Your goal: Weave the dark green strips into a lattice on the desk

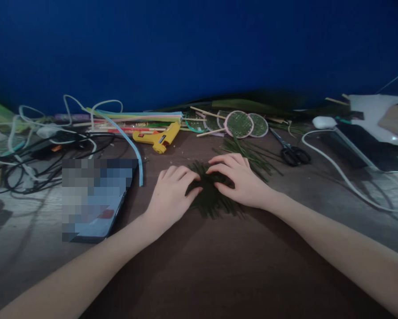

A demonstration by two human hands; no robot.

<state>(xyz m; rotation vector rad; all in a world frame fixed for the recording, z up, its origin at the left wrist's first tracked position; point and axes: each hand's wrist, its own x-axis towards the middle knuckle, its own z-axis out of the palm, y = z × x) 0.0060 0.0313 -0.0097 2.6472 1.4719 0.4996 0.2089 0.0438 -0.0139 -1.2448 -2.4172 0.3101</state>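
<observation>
A dark green woven patch of thin leaf strips (212, 201) lies on the brown table in front of me, its loose ends fanning out towards me. My left hand (172, 192) is at its left side, thumb and index finger closed on the strips. From the right, my right hand (237, 179) curls its fingers over the opposite side, with the thumb and fingertips on the weave. The fingers partly hide the middle of the patch. Just behind my right hand lies a pile of loose green strips (252, 155).
Beyond are a yellow glue gun (161, 137), round woven fans (239, 124) with pink rims and black scissors (294, 155). A phone (101, 199) and a blue strip (129, 141) lie left, beside tangled cables (22, 164). A white cable (338, 164) and dark device (365, 144) are right.
</observation>
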